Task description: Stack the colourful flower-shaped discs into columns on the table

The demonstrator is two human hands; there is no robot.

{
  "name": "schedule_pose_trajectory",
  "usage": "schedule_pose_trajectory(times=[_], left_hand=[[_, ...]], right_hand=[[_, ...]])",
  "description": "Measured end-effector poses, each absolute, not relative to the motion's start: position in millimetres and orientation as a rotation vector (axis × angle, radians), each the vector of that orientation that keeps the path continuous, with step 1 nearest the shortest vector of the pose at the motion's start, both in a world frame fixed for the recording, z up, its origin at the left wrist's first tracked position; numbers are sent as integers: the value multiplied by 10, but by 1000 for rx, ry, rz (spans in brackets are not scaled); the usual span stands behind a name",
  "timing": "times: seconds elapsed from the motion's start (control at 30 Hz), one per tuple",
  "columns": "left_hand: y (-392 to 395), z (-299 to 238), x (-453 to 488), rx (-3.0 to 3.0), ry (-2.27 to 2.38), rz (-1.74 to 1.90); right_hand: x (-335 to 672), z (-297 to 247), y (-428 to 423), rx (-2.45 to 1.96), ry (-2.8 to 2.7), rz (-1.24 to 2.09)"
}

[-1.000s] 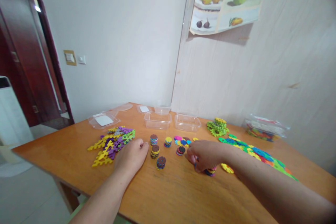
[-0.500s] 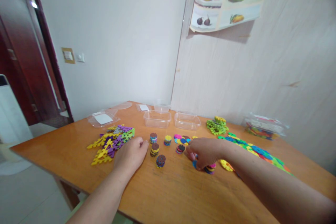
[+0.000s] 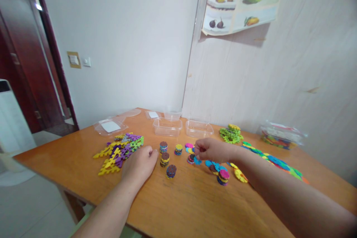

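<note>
My right hand (image 3: 210, 150) pinches a blue flower-shaped disc (image 3: 197, 161) beside a short dark-topped stack (image 3: 190, 159). Whether the disc touches that stack I cannot tell. My left hand (image 3: 140, 163) rests on the table as a loose fist, its fingertips hidden. Between the hands stand more stacks of notched discs: two brown-topped ones (image 3: 164, 159) (image 3: 163, 146), a dark brown-topped one (image 3: 171, 171) nearest me and a yellow-topped one (image 3: 178, 149). A pink-topped stack (image 3: 223, 177) stands below my right wrist, near loose blue and brown discs (image 3: 216, 167).
Purple, yellow and green snowflake-like pieces (image 3: 119, 152) lie at left. Two clear plastic boxes (image 3: 167, 127) (image 3: 199, 129) stand at the back, with clear lids (image 3: 110, 125) to their left. Green pieces (image 3: 231, 134), large colourful discs (image 3: 276, 161) and a filled clear box (image 3: 281, 136) are at right.
My right hand has moved left and up from the loose discs, carrying a blue disc to the dark-topped stack. The pink-topped stack is uncovered. My left hand stays put.
</note>
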State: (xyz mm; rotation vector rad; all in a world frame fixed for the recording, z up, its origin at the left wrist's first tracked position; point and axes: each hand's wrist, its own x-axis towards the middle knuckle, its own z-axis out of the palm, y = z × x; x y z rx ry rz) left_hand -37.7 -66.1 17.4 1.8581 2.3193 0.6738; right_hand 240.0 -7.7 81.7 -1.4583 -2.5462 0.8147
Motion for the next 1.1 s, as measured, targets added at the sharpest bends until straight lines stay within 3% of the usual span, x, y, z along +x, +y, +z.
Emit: schedule_pose_trajectory(times=[0.53,1.1], left_hand=[[-645,148,-377,1849,2318,700],[-622,100,-390,1853,2303,775]], right_hand=[[2274,644,56,-1668,-2399,602],[2137,529,18,-1724,-2148,968]])
